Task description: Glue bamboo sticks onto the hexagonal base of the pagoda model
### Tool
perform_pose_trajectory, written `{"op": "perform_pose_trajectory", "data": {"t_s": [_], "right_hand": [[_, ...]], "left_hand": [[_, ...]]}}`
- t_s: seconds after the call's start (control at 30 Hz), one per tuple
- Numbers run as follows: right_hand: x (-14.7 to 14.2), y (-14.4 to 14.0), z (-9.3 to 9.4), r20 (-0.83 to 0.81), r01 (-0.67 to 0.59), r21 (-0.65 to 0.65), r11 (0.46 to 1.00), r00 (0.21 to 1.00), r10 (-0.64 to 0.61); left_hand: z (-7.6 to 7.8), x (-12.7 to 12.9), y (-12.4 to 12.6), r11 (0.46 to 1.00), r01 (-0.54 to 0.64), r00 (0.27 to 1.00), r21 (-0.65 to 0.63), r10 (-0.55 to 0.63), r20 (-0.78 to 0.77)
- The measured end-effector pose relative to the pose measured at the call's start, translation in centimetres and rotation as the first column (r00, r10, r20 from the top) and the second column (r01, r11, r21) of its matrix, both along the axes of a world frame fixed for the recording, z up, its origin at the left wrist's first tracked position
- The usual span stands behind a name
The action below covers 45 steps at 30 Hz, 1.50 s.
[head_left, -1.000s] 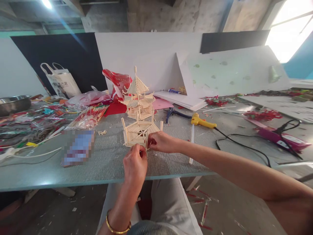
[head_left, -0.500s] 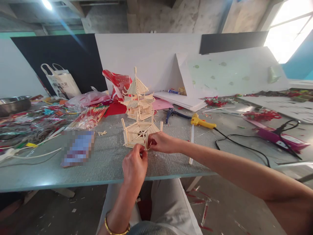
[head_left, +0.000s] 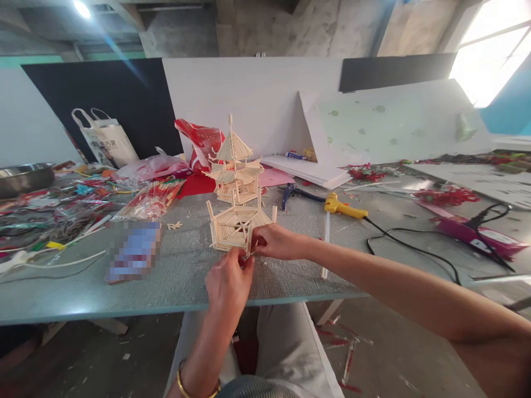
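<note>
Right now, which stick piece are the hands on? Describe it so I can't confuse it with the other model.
On the grey-green table, near its front edge, lies a low flat-topped stick frame with corner posts. The left hand and right hand pinch its near corner. Unlike the tiered, pointed-roof stick pagoda behind it, it has no roof.

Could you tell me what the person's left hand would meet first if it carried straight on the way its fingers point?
Most likely the flat hexagonal stick-built platform: the left hand points up-table at its near edge, where the right hand also pinches. Depth is hard to judge.
</note>
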State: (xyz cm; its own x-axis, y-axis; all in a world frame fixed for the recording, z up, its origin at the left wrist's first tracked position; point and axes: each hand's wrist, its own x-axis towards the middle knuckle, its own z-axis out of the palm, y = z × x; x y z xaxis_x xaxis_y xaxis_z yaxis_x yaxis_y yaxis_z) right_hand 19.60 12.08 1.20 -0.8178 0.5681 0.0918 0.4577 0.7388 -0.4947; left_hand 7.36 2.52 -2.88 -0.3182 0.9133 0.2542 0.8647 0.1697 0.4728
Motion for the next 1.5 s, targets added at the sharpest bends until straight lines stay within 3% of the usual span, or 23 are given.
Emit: {"op": "perform_pose_trajectory", "data": {"t_s": [1.2, 1.5], "right_hand": [[0.2, 0.3, 0.1, 0.017, -0.028, 0.003, 1.000, 0.999, 0.028], [0.2, 0.3, 0.2, 0.035, -0.006, 0.000, 1.000, 0.999, 0.006]], "left_hand": [[1.6, 0.1, 0.6, 0.998, 0.031, 0.987, -0.053, -0.039, -0.156], [1.3, 0.0, 0.8, 0.998, 0.039, 0.986, -0.048, -0.046, -0.158]]}}
